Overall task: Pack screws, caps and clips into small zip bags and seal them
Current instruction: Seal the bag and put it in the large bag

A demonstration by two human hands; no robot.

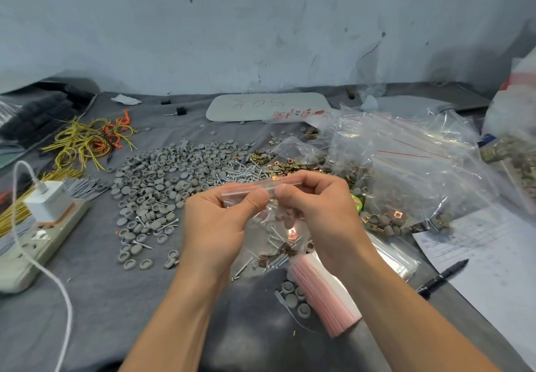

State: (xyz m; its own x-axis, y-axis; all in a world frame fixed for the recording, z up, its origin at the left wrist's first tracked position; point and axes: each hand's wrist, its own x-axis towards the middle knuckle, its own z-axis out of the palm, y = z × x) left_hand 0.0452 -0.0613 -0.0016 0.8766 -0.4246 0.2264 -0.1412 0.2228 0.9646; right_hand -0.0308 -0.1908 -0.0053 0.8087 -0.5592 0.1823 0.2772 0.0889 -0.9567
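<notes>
My fingers (256, 200) on both hands pinch the red-lined strip of the small zip bag (269, 228). My left hand (214, 226) and right hand (316, 212) meet thumb to thumb above the middle of the counter (116, 313). Its load of parts (278, 251) hangs at the bottom.

If I press unevenly, I judge the strip could end up half open and spill, or a point could pierce the film.

A pink stack of empty bags (322, 293) lies near the near edge. Loose caps (162, 180) spread toward the left edge, with screws (243, 173) and clips (287, 165) just behind the bag. Filled bags (406, 168) are heaped toward the right edge. Nothing blocks my fingers.
</notes>
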